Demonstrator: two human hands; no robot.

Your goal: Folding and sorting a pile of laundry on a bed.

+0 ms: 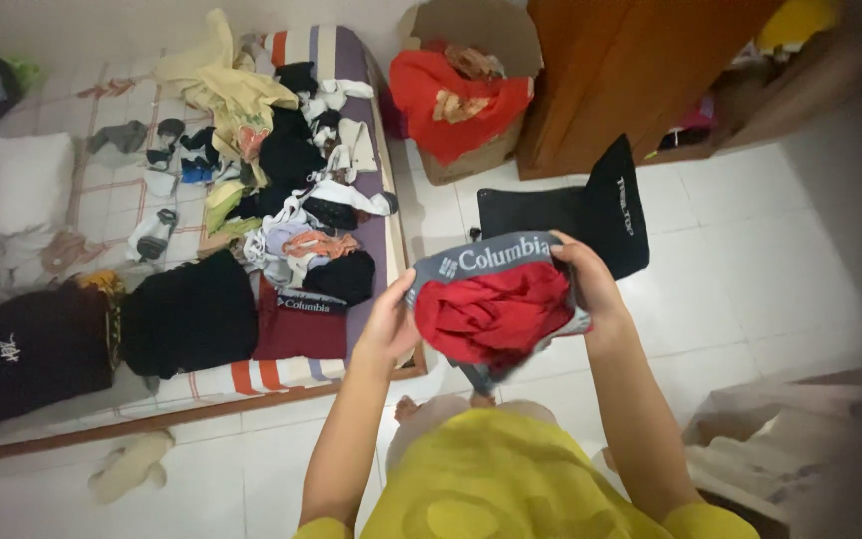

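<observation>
Both my hands hold up a pair of red underwear (496,314) with a grey waistband, in front of my chest. My left hand (387,324) grips its left edge and my right hand (586,279) grips the upper right corner of the waistband. To the left, on a low mattress (351,60), lies a similar dark red folded pair (299,324) beside folded black clothes (190,314). Behind them spreads a loose pile of mixed garments (291,170).
A cardboard box (471,40) with red cloth stands at the back by a wooden wardrobe (631,70). A black bag (576,215) lies on the white tiled floor. A white pillow (22,185) and socks sit far left. A pale sock (130,464) lies on the floor.
</observation>
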